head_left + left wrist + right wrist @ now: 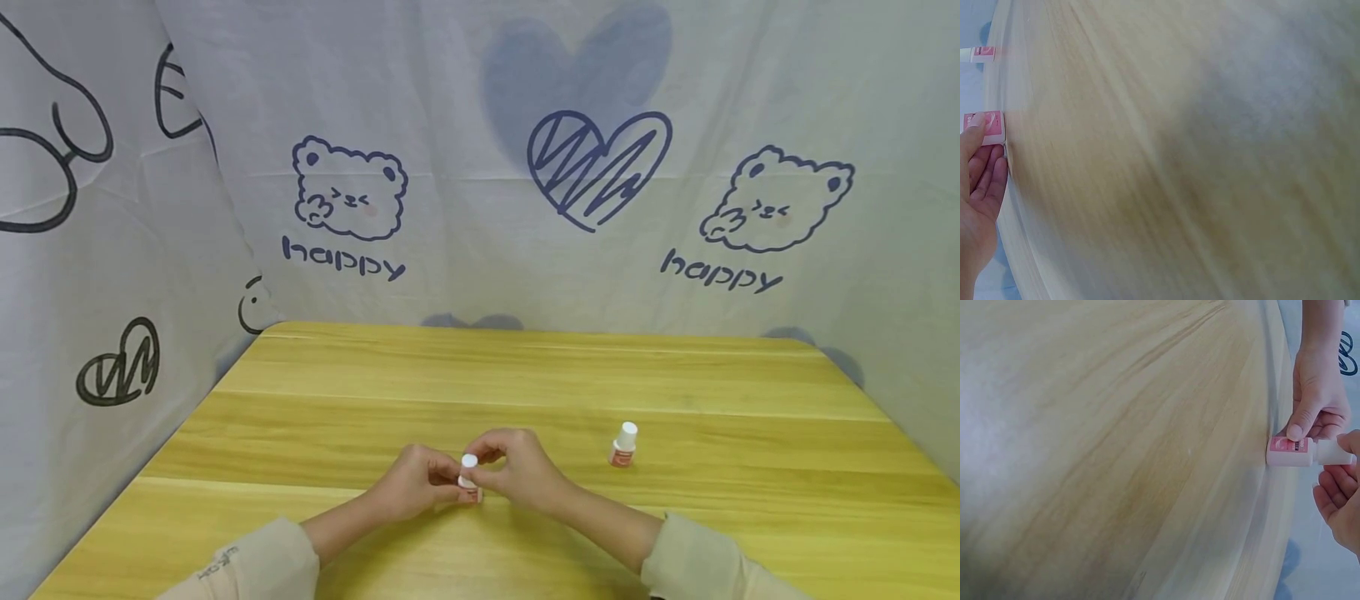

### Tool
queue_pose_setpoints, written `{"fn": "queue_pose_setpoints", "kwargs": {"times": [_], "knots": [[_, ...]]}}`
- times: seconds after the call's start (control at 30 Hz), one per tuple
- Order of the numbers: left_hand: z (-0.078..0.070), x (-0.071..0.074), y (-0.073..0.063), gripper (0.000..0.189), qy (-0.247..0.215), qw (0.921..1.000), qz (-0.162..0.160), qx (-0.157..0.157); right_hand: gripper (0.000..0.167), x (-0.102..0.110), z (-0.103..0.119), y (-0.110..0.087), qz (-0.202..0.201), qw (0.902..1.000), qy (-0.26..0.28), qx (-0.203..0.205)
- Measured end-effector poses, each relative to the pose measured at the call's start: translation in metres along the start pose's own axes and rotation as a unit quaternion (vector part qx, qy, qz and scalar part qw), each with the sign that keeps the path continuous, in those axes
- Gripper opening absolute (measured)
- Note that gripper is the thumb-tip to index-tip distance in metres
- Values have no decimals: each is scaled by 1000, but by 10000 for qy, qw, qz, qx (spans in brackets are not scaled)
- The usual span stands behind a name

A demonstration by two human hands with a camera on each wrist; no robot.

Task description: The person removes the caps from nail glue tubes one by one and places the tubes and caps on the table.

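Beige sleeves [281,557] lie nearest, the left one's small lettering illegible. On the bench [360,425], fingers of the left hand [408,485] grip an upright bottle [1297,460] by its red label [1281,445], print too small to read; the right hand [528,473] pinches its white cap [1327,451]. Another red-labelled bottle [622,457] stands right. "happy" appears twice on the backdrop cloth [480,275].

Pale cloth [472,250] fills the upper frame, a scribbled blue heart [600,167] between two bear drawings [349,193] captioned "happy"; a black heart [120,368] sits at left. Yellow wood-grained worktop [360,375] spans the lower half.
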State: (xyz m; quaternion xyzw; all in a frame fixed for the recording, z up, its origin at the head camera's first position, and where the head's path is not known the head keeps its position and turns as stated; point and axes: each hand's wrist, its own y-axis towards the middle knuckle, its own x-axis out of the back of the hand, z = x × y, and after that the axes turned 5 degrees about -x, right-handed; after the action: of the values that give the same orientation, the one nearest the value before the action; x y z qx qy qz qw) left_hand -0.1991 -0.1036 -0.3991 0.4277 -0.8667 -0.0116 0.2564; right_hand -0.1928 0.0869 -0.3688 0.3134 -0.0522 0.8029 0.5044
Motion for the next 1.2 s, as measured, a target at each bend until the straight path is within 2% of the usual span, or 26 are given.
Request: {"fn": "queue_pose_setpoints", "kwargs": {"times": [0.2, 0.53, 0.87, 1.2], "knots": [[0, 0, 0, 16, 11, 10000, -29, 55, 10, 1, 0, 0, 69, 10000, 0, -3], [1, -1, 0, 16, 31, 10000, 19, -36, 11, 1, 1, -1, 135, 9999, -7, -9], [1, -1, 1, 17, 0, 10000, 8, 35, 12, 2, 0, 0, 181, 9998, -78, 20], [3, -2, 2, 15, 173, 9997, -66, 135, 15, 4, -1, 1, 255, 9996, -80, -6]]}}
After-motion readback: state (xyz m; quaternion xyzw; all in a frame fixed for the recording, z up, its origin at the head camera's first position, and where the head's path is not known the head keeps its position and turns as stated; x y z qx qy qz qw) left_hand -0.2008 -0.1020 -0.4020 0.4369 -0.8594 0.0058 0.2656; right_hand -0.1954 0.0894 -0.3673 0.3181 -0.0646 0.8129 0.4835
